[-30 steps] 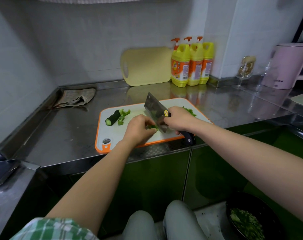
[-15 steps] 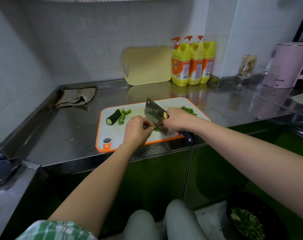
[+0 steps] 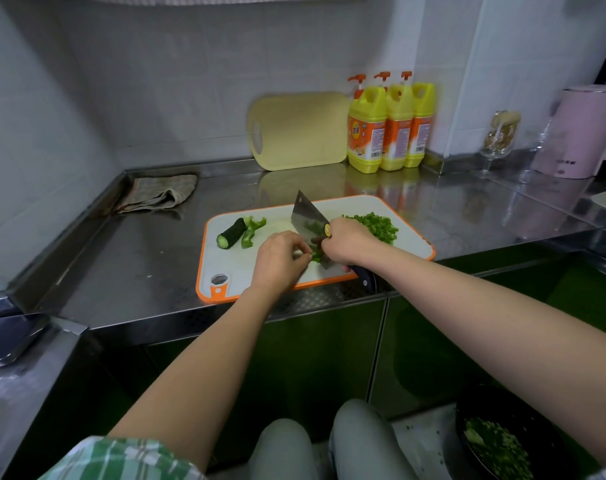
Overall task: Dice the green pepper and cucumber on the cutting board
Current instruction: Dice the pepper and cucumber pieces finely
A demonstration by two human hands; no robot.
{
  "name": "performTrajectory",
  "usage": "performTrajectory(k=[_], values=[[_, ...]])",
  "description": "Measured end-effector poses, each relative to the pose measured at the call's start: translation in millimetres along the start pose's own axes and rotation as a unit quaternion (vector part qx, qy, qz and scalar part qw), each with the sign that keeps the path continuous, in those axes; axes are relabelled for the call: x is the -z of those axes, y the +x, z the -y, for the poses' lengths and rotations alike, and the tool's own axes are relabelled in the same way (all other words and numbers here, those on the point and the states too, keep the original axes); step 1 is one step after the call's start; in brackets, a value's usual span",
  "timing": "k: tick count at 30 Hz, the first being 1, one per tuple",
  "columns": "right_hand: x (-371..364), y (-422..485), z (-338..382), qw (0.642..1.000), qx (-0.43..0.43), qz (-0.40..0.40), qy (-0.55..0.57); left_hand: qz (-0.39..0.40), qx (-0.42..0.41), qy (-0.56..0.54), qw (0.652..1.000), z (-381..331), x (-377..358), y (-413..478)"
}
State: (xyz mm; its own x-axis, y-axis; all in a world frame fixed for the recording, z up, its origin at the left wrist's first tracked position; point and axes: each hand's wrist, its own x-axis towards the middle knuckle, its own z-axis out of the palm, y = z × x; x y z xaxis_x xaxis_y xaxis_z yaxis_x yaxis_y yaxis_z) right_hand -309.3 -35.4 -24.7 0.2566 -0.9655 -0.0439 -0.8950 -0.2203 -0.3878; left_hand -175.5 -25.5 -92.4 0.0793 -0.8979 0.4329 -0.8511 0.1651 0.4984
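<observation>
A white cutting board with an orange rim lies on the steel counter. My right hand grips a cleaver with its blade down on the board. My left hand pinches a small piece of green pepper right against the blade. A cucumber stub and a green pepper strip lie at the board's far left. A heap of diced green pepper sits at the far right, partly hidden by my right hand.
A folded cloth lies at the back left. A yellow board leans on the wall beside three yellow detergent bottles. A glass and a pink kettle stand at the right. A dark bowl of green dice sits low right.
The cleaver has come down from its raised tilt onto the pepper piece. My left hand has stayed against the blade, shifting slightly.
</observation>
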Motion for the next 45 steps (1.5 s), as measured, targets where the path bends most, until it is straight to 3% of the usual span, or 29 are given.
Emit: performTrajectory(k=[4,11,23,32,38,45], values=[[6.0,0.0,-5.9,0.999,0.003,-0.013,0.044,0.014,0.000,0.018,1.000,0.6,1.2,1.1],[18.7,-10.4,-2.5,0.999,0.018,0.049,-0.001,0.003,-0.016,0.024,1.000,0.5,2.6,1.0],[-2.9,0.1,7.2,1.000,0.008,-0.001,-0.018,0.003,-0.017,0.028,0.999,2.3,3.2,1.6],[7.1,0.2,-4.2,0.998,0.027,-0.021,0.054,0.020,-0.014,0.049,0.999,7.5,10.5,-1.6],[12.5,-7.6,4.9,0.999,0.025,0.036,-0.003,0.011,0.017,0.075,0.997,7.6,10.6,-1.8],[-2.3,-1.1,13.2,0.999,0.015,0.019,-0.026,0.007,0.020,0.067,0.998,9.8,9.8,-0.3]])
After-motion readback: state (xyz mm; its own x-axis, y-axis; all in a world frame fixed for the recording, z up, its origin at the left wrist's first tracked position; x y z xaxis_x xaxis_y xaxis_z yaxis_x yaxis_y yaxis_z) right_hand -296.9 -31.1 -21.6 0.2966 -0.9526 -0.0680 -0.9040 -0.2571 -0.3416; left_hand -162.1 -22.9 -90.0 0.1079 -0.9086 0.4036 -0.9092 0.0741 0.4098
